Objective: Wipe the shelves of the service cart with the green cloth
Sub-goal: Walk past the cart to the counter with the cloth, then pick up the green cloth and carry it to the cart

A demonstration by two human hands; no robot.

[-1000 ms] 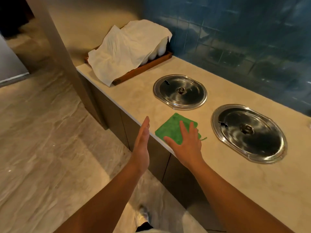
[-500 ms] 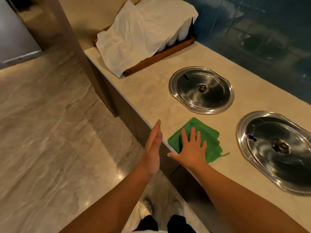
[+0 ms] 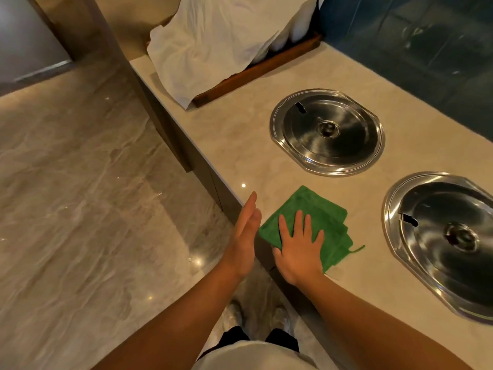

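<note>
The right grip (image 3: 298,249), fingers straight, has settled flatter onto the green cloth (image 3: 320,209) beneath it at the tabletop (image 3: 240,134) edge, left grip (image 3: 244,236) wide alongside: pickup seems near, wiping unstarted.

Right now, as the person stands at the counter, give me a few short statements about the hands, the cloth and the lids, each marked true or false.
1. The right hand lies flat on the green cloth. True.
2. The left hand grips a corner of the green cloth. False: its fingers are straight and hold nothing; it stands edge-up by the edge of the counter.
3. One steel lid has been lifted off. False: the far lid and the near lid both sit in place in the counter.
4. A white cloth drapes over the wooden tray. True.
5. The green cloth lies on the near lid. False: it lies on the counter, apart from both lids.
</note>
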